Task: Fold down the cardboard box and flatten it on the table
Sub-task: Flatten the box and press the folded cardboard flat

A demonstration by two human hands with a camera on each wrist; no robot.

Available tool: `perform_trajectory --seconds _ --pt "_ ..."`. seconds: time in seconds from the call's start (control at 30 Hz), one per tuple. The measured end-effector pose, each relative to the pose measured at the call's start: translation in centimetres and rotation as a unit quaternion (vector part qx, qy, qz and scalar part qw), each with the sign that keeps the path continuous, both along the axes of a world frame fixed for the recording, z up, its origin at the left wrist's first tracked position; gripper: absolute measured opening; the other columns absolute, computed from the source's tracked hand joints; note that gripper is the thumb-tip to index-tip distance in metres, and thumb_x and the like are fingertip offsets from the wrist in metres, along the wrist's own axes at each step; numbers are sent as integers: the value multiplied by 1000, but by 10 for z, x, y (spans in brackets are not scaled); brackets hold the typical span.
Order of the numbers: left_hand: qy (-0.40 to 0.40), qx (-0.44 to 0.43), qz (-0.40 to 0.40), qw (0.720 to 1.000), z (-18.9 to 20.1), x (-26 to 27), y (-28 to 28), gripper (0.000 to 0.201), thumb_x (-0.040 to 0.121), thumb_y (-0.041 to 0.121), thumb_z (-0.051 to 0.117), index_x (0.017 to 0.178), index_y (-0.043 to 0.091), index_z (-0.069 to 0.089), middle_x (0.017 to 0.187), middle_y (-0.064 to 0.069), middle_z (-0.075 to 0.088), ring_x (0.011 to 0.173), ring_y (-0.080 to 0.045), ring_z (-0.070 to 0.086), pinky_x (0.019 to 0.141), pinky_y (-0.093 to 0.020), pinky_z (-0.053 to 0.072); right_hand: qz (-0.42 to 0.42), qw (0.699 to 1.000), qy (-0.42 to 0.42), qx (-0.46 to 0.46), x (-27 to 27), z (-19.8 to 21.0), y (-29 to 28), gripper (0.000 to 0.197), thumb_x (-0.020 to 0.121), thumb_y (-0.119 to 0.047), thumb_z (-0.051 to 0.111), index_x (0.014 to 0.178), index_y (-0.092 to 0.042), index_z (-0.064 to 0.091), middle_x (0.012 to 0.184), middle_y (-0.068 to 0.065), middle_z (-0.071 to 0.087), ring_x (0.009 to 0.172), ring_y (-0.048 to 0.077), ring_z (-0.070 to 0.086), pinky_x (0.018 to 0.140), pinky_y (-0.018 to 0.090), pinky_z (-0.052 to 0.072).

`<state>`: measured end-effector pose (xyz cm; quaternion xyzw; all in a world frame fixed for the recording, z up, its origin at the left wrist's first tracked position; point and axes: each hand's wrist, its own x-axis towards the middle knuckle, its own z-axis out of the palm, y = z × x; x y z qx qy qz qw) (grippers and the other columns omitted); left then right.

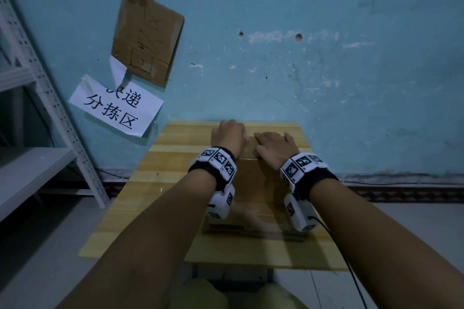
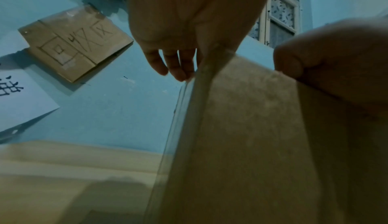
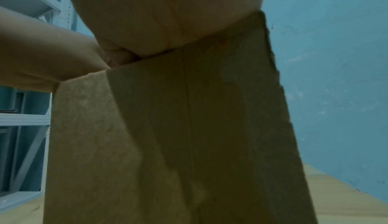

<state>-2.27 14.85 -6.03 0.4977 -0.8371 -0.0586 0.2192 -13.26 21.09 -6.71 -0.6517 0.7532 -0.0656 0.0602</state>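
Left hand (image 1: 227, 137): set on the far left top corner of the cardboard box (image 1: 253, 190), thumb side on the top panel, fingers (image 2: 174, 66) hanging loosely down past the left edge; whether they press the side wall cannot be told.

Right hand (image 1: 275, 148): laid palm down on the far right of the same top panel, fingers straight and pointing left, just beside the left hand; it clasps nothing.

Cardboard box: stands on the table (image 1: 160, 173), under both wrists, in the middle of the tabletop. Brown, matt, plain panels; a seam runs down the face seen from the right wrist. Near lower edge blurred; wrist cameras cover part of it. Far side hidden behind the hands.

Table: pale wooden planks, rectangular, pushed to the blue wall (image 1: 326, 57).

Wall: scuffed paint, a taped cardboard sheet (image 1: 147, 37), a white paper sign (image 1: 115, 106) with printed characters. Metal shelving (image 1: 37, 113) at left, partly cut off.
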Motion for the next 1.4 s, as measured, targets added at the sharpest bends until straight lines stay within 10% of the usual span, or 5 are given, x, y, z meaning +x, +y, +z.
perform_trajectory --seconds 0.3,0.77,1.4 --pt "-79 86 7 993 2 -3 -2 17 93 13 39 90 26 49 120 -8 44 120 -26 36 93 -39 28 2 1000 -1 -4 1 0 0 52 96 -33 32 145 -19 26 154 4 26 142 19 21 116 45 5" --pt "-33 -12 -77 996 -7 7 -7 23 90 10 52 103 7 70 110 -13 61 107 -30 56 84 -33 43 -3 1000 -3 -6 1 0 2 54 95 -34 32 146 -20 24 154 4 27 142 19 22 117 45 5" --pt "-80 -72 -120 987 -4 12 -3 21 95 11 39 103 2 56 109 -15 55 105 -28 50 82 -35 39 -2 1000 -9 -10 1 -2 1 54 94 -33 33 146 -20 26 154 4 27 142 20 23 116 45 5"
